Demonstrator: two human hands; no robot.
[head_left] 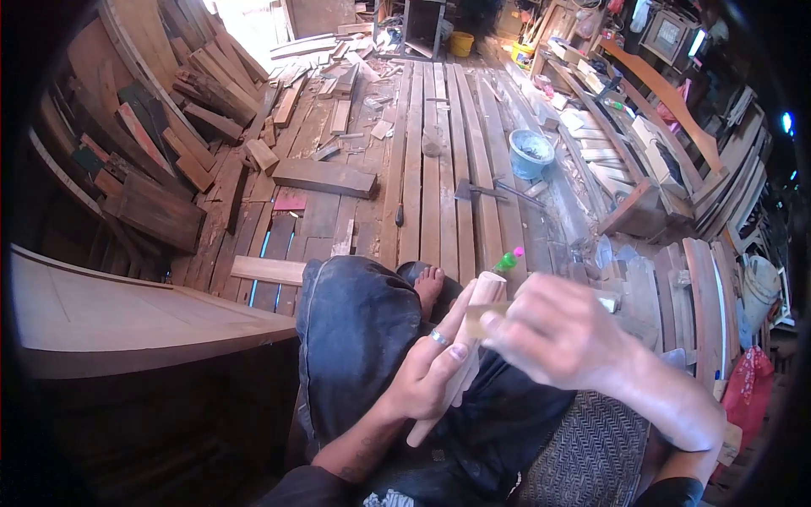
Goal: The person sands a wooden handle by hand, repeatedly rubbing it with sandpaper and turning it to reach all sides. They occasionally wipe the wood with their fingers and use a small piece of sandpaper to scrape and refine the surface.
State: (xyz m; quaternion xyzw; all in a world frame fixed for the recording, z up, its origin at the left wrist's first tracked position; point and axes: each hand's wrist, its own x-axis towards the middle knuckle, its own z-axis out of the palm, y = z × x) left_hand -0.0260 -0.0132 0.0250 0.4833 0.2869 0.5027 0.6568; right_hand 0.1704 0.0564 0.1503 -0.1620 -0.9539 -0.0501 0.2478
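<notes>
My left hand [429, 376], with a ring on one finger, is wrapped round a pale, rounded wooden piece [484, 291] held at a slant above my lap. Its lower end [420, 433] sticks out below the palm. My right hand [553, 329], slightly blurred, pinches a small tan sheet that looks like sandpaper [485, 322]. That sheet lies against the upper part of the wood. Part of the wood is hidden behind the sheet and my fingers.
A hatchet [477, 192], a screwdriver [400, 213] and a grey-blue bucket [531, 155] are on the plank floor ahead. Beyond my left knee lies a thick wooden block [325, 177]. A pale panel [152, 317] stands at left; stacked boards line both sides.
</notes>
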